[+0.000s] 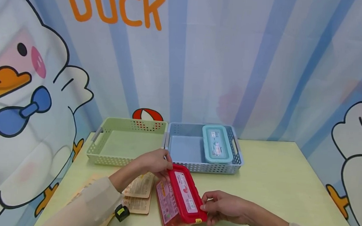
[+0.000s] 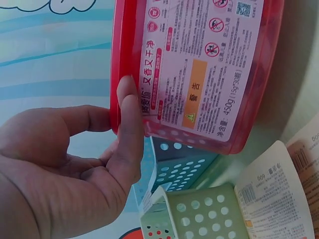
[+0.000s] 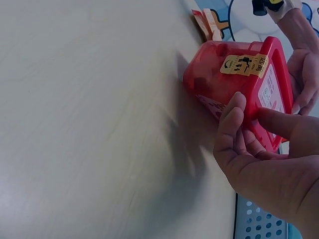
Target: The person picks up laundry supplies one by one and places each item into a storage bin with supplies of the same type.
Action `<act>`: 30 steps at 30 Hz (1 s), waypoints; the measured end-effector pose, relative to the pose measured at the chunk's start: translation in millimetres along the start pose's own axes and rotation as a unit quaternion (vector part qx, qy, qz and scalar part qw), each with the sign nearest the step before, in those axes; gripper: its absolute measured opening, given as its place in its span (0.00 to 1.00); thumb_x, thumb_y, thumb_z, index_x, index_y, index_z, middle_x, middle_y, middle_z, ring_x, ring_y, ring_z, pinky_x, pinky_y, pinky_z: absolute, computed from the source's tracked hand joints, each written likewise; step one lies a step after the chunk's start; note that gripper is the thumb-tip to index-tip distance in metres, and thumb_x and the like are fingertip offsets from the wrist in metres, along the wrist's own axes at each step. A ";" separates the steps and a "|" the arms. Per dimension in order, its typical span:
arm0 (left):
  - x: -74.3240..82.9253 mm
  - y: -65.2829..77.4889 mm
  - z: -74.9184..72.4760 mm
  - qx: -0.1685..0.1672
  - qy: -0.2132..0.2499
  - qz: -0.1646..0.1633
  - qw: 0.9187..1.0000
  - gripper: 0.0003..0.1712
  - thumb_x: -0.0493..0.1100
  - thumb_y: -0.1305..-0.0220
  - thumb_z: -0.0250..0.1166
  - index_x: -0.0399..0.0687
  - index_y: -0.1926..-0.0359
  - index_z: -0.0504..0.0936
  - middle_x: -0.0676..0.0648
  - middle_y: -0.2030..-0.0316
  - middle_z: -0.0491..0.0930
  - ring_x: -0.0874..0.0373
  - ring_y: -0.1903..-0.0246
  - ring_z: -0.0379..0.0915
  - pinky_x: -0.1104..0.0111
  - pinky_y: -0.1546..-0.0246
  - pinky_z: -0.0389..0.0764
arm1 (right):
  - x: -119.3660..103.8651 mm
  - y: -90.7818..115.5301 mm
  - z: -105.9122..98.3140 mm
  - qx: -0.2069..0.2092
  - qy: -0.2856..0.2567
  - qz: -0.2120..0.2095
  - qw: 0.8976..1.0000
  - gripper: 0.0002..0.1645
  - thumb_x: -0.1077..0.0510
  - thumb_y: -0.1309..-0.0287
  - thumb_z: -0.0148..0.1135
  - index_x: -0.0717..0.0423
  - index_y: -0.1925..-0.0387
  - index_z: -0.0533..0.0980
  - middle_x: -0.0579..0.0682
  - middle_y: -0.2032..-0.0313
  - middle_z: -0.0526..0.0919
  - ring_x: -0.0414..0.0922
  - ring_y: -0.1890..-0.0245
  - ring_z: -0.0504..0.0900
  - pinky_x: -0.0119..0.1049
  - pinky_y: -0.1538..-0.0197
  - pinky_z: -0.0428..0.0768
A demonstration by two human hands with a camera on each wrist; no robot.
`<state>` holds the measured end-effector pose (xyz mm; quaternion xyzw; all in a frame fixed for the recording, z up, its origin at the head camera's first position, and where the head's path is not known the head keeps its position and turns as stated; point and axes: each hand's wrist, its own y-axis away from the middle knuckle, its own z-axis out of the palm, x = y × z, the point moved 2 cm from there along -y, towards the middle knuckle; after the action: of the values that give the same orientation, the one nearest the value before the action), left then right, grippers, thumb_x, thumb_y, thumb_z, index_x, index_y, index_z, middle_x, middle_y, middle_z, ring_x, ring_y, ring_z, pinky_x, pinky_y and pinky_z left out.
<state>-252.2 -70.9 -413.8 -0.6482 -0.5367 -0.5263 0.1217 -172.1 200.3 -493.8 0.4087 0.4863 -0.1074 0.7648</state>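
Observation:
A see-through red plastic box [image 1: 175,204] with a red lid [image 1: 186,194] and printed white labels is tilted over the table, its lid turned toward the right. My left hand [image 1: 157,161] pinches the lid's far end. At the near right corner of the lid, my right hand [image 1: 226,207] pinches the rim between thumb and fingers. A yellow sticker [image 3: 244,64] spans lid and box wall in the right wrist view. In the left wrist view, the box's label [image 2: 199,64] faces the camera, with the left fingers at the lid edge.
A green basket [image 1: 112,160] and a blue basket [image 1: 193,167] stand side by side at the back. The blue one holds a light-blue lidded box [image 1: 217,144]. Flat printed packets [image 1: 136,203] lie left of the red box, partly under my left sleeve.

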 end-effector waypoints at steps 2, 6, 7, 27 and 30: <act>0.1 -0.8 2.3 0.000 0.002 0.002 1.000 0.05 0.35 0.23 0.60 0.36 0.53 0.74 0.37 0.67 0.85 0.53 0.78 0.86 0.59 0.67 0.90 | -0.1 -0.5 -1.0 0.009 0.001 -0.001 1.000 0.14 0.55 0.24 0.61 0.60 0.46 0.75 0.56 0.50 0.87 0.42 0.66 0.86 0.31 0.55 0.85; -0.9 -0.4 5.9 0.003 0.008 0.001 1.000 0.03 0.34 0.22 0.59 0.36 0.54 0.73 0.37 0.68 0.85 0.53 0.78 0.86 0.60 0.69 0.90 | 0.8 -1.5 -1.8 0.024 0.008 -0.007 1.000 0.15 0.57 0.26 0.62 0.62 0.45 0.76 0.55 0.51 0.88 0.42 0.65 0.86 0.31 0.56 0.85; -1.6 -0.2 6.4 0.002 0.009 0.000 1.000 0.03 0.34 0.22 0.59 0.37 0.54 0.73 0.37 0.68 0.86 0.52 0.78 0.87 0.60 0.69 0.90 | 0.9 -1.7 -1.9 0.027 0.010 -0.008 1.000 0.15 0.57 0.26 0.62 0.62 0.45 0.77 0.55 0.52 0.88 0.43 0.64 0.86 0.31 0.56 0.85; -6.2 14.1 3.9 -0.018 0.025 -0.009 0.999 0.17 0.40 0.17 0.57 0.31 0.61 0.83 0.39 0.70 0.88 0.48 0.71 0.90 0.57 0.63 0.90 | -7.6 -8.3 2.9 0.070 0.034 -0.018 0.997 0.19 0.57 0.27 0.63 0.60 0.41 0.73 0.55 0.53 0.87 0.46 0.60 0.85 0.34 0.56 0.84; -7.3 15.4 4.2 -0.021 0.039 -0.012 0.999 0.19 0.41 0.17 0.56 0.31 0.64 0.82 0.38 0.69 0.87 0.47 0.71 0.90 0.57 0.63 0.90 | -8.2 -9.6 3.2 0.076 0.041 -0.021 0.996 0.20 0.57 0.26 0.63 0.60 0.39 0.73 0.55 0.53 0.86 0.47 0.59 0.85 0.36 0.55 0.85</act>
<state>-236.2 -78.1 -415.3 -0.6236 -0.5279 -0.5635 0.1224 -179.5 189.9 -491.4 0.4592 0.5163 -0.1430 0.7086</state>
